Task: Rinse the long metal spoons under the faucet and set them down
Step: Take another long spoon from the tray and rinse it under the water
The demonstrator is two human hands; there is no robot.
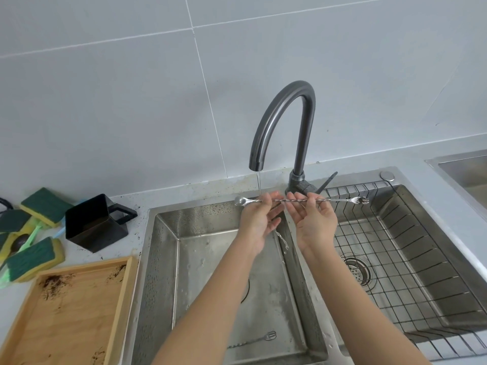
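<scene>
A long metal spoon with a twisted stem, a bowl at its left end and a small fork at its right end, lies level under the dark grey faucet. My left hand pinches the stem near the bowl, and my right hand pinches it further right. A thin stream of water falls from the spout onto the spoon by my left fingers and runs off into the left sink basin. A second long spoon lies on the floor of that basin, partly hidden by my left forearm.
The right basin holds a wire rack over a drain. On the counter at left stand a black square cup, several green-and-yellow sponges and a soiled wooden tray. Another sink's edge shows at far right.
</scene>
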